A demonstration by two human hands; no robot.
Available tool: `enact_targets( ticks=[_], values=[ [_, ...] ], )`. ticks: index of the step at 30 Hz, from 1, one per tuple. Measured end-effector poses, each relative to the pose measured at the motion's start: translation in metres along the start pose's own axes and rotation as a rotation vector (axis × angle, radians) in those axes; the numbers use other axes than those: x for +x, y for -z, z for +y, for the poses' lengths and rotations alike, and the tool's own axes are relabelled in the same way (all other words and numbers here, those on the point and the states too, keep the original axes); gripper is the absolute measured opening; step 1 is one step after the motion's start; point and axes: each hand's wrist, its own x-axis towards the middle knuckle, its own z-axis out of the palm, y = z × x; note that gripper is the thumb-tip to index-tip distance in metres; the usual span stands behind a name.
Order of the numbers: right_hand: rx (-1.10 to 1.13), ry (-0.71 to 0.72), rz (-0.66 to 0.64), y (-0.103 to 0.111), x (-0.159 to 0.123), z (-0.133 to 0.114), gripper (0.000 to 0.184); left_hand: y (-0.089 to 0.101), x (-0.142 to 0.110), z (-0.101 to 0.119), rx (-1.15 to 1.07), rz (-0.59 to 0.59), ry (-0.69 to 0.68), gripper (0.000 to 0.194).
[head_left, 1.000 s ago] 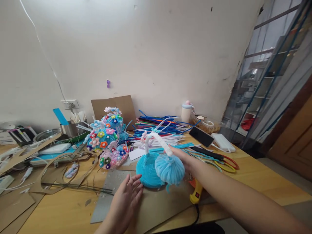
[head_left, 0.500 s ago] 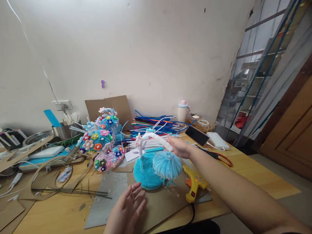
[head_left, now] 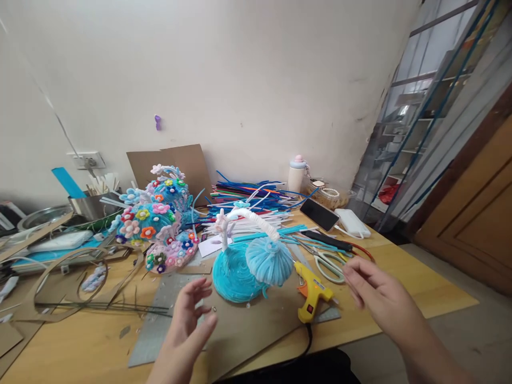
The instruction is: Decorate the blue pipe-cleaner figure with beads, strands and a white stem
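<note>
Blue lamp shape (head_left: 236,280): it stands in the middle, on a brown card sheet (head_left: 256,333), between the two hands, and neither one touches it.
Its parts: a round blue base (head_left: 224,285), a white bent stem (head_left: 256,217) that goes up and over, and a light blue puffy top (head_left: 271,262) hanging by the base's right edge. Pale little pieces sit on the stem.
Left hand (head_left: 188,320): in front of the base, a bit to its left, half open with the fingers bent. I see nothing held in it.
Right hand (head_left: 382,293): up above the counter (head_left: 424,288), with thumb and fingers close together. I cannot tell if it has hold of something tiny.
Near the right hand: scissors (head_left: 333,276) with pale green handles, lying just past the fingertips.
Glue gun (head_left: 314,293): yellow, lying right of the puffy top, with a black cord.
Under the card sheet: a gray mat (head_left: 146,333).
Flower thing (head_left: 148,221): blue and pink, full of bright small flowers, to the left of the lamp shape.
Fuzzy sticks (head_left: 248,194): a big messy pile at the back, mostly blue and white.
By the wall: a cream bottle (head_left: 296,178).
Back right: a black phone (head_left: 319,215) beside a white block (head_left: 352,223).
</note>
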Motion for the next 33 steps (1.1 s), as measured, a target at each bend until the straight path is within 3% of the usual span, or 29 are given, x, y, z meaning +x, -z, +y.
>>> enact_targets(
  ticks=[2,5,11,16,20,26,29,33],
  values=[
    [0.103,0.137,0.074,-0.013,0.007,-0.012,0.021,-0.019,0.008,0.013,0.186,-0.127,-0.153,0.073],
    [0.186,0.3,0.052,-0.034,0.021,-0.028,0.019,-0.048,0.022,0.027,0.413,-0.3,-0.284,0.092],
    [0.235,0.278,-0.037,-0.061,0.041,-0.03,0.016,-0.08,0.042,0.034,0.52,-0.364,-0.326,0.112],
    [0.233,0.224,0.101,-0.056,0.033,-0.01,0.014,-0.083,0.05,0.04,0.638,-0.385,-0.416,0.118],
    [0.199,0.182,0.038,-0.049,0.025,-0.001,0.011,-0.084,0.056,0.045,0.702,-0.418,-0.475,0.119],
    [0.265,0.279,-0.06,-0.06,0.04,-0.018,0.014,-0.084,0.054,0.046,0.775,-0.425,-0.522,0.123],
    [0.44,0.193,-0.042,-0.067,0.047,-0.021,0.028,-0.081,0.052,0.043,0.783,-0.43,-0.52,0.123],
    [0.744,-0.034,0.084,-0.067,0.042,-0.011,0.026,-0.077,0.06,0.037,0.742,-0.46,-0.485,0.126]
  ],
)
